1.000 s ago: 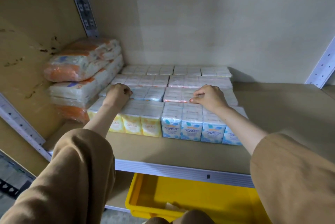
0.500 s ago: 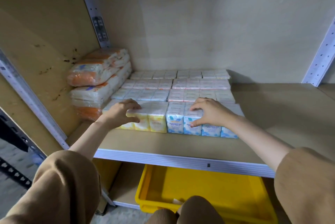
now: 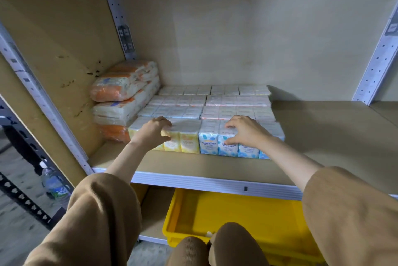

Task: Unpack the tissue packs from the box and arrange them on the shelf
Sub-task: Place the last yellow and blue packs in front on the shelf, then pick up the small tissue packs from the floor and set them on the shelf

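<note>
Several rows of small tissue packs fill the left half of the wooden shelf (image 3: 323,136). The front row holds a yellow pack bundle (image 3: 187,136) on the left and a blue pack bundle (image 3: 210,143) on the right. My left hand (image 3: 154,131) rests on the yellow bundle, fingers curled over its top front edge. Over the blue bundle lies my right hand (image 3: 247,131), fingers on top and thumb against the front face. Pale pink and white packs (image 3: 226,102) stand in the rows behind. The box is out of sight.
Orange-and-white wrapped tissue bags (image 3: 127,93) are stacked at the shelf's left wall. A yellow plastic bin (image 3: 247,218) sits on the lower shelf. A water bottle (image 3: 53,186) stands on the floor at left. Metal uprights frame the shelf. My knees show at the bottom.
Both hands slid from the second row toward me onto the front row's top edge. The view pulled back and tilted, showing more of the upper wall and the floor.
</note>
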{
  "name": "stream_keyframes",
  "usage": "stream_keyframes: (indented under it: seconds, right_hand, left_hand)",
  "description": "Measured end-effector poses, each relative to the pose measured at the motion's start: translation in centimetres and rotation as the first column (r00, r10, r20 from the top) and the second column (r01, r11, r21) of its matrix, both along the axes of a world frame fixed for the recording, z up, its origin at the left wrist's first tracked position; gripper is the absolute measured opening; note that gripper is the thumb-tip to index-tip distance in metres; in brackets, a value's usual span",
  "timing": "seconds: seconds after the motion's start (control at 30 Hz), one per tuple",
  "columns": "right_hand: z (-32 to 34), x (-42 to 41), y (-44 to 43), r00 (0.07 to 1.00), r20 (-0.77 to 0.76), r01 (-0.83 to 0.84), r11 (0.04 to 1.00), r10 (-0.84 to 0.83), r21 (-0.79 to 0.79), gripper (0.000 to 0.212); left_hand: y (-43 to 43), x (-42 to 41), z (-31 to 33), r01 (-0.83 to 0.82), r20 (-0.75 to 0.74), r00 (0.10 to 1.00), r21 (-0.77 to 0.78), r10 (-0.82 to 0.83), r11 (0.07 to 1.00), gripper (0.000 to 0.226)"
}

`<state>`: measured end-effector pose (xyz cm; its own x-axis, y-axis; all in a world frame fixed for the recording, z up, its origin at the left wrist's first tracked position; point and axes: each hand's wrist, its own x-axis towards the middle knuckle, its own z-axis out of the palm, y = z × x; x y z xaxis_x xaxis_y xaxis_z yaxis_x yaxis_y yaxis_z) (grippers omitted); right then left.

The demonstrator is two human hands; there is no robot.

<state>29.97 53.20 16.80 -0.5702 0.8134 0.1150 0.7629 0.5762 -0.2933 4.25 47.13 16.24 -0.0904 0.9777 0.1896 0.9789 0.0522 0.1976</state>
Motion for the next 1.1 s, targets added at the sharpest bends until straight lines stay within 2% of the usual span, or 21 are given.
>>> stream_keyframes:
  seconds: [0.13,0.33,0.63,1.1]
  right_hand:
    - [0.8,0.9,-2.0,1.0,-0.005,0.022,1.0,-0.022,0.011,0.045]
    - [0.7,3.7,-6.4,0.998,-0.003,0.063,0.998,-0.063,-0.023,0.035]
    - [-4.0,8.3,-12.6,0.992,0.044,0.126,0.969,-0.12,-0.212,0.038]
    - [-16.4,13.9,-17.2,0.957,0.232,0.272,0.821,-0.175,-0.502,0.039]
  left_hand:
    - [-1.7,2.1,1.0,0.03,0.009,1.0,-0.001,-0.03,1.0,0.036]
    - [-5.2,7.8,1.0,0.17,0.013,0.985,-0.038,-0.169,0.985,0.033]
    - [-9.4,16.4,-4.8,0.394,0.075,0.918,-0.292,-0.389,0.872,0.035]
    - [-11.3,22.5,-16.2,0.395,0.204,0.918,-0.535,-0.339,0.747,0.037]
